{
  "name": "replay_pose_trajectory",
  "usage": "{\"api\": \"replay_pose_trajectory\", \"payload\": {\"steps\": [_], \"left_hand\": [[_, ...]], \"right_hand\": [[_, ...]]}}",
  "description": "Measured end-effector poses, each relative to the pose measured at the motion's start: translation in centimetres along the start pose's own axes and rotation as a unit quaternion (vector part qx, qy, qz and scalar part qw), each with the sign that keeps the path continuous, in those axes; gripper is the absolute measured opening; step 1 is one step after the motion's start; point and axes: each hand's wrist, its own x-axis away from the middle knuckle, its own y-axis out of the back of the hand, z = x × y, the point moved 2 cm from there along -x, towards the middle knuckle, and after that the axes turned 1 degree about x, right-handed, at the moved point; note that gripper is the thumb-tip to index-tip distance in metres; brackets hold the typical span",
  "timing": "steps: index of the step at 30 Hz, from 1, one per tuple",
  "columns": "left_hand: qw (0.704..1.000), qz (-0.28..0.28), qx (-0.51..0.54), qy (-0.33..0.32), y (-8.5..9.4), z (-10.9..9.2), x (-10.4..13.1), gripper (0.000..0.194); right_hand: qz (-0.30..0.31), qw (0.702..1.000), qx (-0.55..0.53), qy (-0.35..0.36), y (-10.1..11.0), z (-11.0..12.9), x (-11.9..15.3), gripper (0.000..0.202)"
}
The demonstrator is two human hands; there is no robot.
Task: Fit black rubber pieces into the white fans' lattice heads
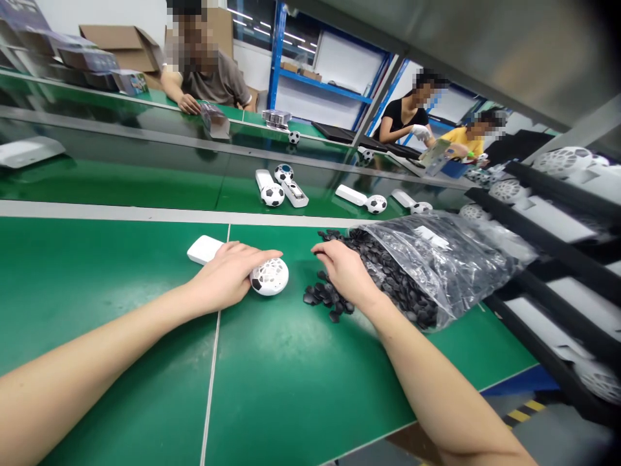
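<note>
My left hand (227, 275) is wrapped over a white casing (270, 277) with a round, football-patterned head and a flat handle. It lies on the green table; my palm hides its middle. Many cells of the head are open, and a black patch fills one at its lower left. Above a loose pile of small black plastic pieces (323, 292), my right hand (342, 265) is closed in a pinch, with what looks like one black piece at the fingertips. Beside that hand, more such pieces spill from a clear plastic bag (466, 259).
Several football-headed units (272, 194) lie on the green belt beyond a pale rail (145, 212). A black rack (548, 259) holding white casings stands close on the right. Co-workers (208, 84) sit across the line, and a sloping metal beam (485, 45) hangs overhead.
</note>
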Motion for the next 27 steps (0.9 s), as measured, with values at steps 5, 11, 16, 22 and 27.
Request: {"api": "replay_pose_trajectory", "payload": {"steps": [5,11,16,22,27], "left_hand": [[1.000,-0.011,-0.023,-0.003,-0.2,-0.2,-0.1,0.067],[1.000,0.011,0.006,-0.002,0.2,-0.5,0.0,0.066],[0.998,0.010,0.052,0.014,0.2,-0.6,0.0,0.077],[0.997,-0.021,0.066,0.041,0.0,-1.0,-0.3,0.068],[0.995,-0.038,0.075,0.049,-0.1,-1.3,-0.3,0.057]], "right_hand": [[-0.004,0.972,-0.235,0.018,0.0,2.8,1.0,0.010],[-0.006,0.965,-0.260,0.027,0.1,4.2,1.5,0.004],[0.050,0.947,-0.317,0.011,-1.1,4.8,1.7,0.003],[0.000,0.951,-0.307,0.025,-1.8,5.1,1.6,0.004],[0.035,0.928,-0.370,-0.019,-2.6,4.8,1.4,0.026]]}}
